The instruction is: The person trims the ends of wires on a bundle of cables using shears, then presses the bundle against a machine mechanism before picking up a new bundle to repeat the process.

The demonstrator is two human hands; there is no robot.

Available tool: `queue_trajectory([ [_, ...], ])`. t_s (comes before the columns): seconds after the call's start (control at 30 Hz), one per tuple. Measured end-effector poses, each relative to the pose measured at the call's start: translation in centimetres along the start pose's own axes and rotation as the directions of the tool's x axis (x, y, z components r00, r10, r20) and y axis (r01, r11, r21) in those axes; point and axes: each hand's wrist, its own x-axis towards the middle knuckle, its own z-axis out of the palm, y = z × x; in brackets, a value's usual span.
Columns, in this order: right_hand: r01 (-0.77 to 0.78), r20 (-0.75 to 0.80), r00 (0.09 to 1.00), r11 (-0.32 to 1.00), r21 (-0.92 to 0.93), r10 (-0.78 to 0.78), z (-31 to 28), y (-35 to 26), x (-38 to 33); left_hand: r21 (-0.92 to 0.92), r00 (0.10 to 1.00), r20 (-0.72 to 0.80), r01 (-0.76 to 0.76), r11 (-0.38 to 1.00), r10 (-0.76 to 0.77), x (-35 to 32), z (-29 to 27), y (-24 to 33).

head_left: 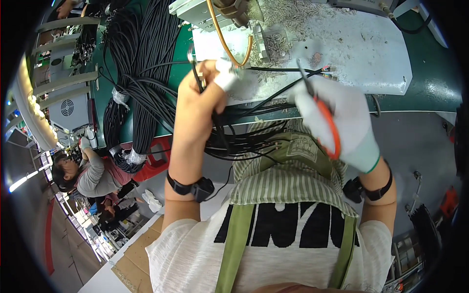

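My left hand (198, 95), white coverings on some fingertips, is closed around a black cable (197, 78) that stands up past the thumb. My right hand (342, 119), in a white glove, grips a pair of scissors (331, 129) with orange-red handles; the blades point away from me. Near the right fingers ends a black cable with bared coloured wires (330, 71); whether the glove touches it I cannot tell. Between the hands, several black cables (234, 149) hang over the table edge onto my striped green apron (288, 188).
Thick bundles of black cable (141, 58) lie on the green table (166, 105) at left. A machine (232, 12) with a bent copper-coloured tube stands ahead on a white board (361, 53) strewn with small scraps. A co-worker (93, 168) sits at far left beside a red stool (154, 161).
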Motion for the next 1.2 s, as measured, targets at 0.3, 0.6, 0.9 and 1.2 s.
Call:
queue_trajectory([
  [0.3, 0.133, 0.189, 0.968, 0.977, 0.168, -0.165, -0.6, 1.2, 7.5, 0.101, 0.976, 0.213, 0.029, 0.994, -0.05, 4.8, -0.1, 1.2],
  [0.6, -0.175, 0.279, 0.956, 0.938, 0.3, 0.089, -0.6, 0.4, 7.2, 0.244, 0.951, 0.254, -0.239, 0.94, 0.176, 3.9, 1.0, 2.0],
  [0.9, -0.272, 0.34, 0.93, 0.881, 0.387, 0.138, -0.4, 0.2, 7.3, 0.326, 0.957, 0.189, -0.271, 0.906, 0.218, 3.0, 1.1, 1.4],
  [1.2, -0.136, 0.3, 0.954, 0.884, 0.448, -0.005, -0.1, 1.1, 7.4, 0.466, 0.972, 0.176, -0.221, 0.856, 0.155, 3.2, 0.6, 1.5],
])
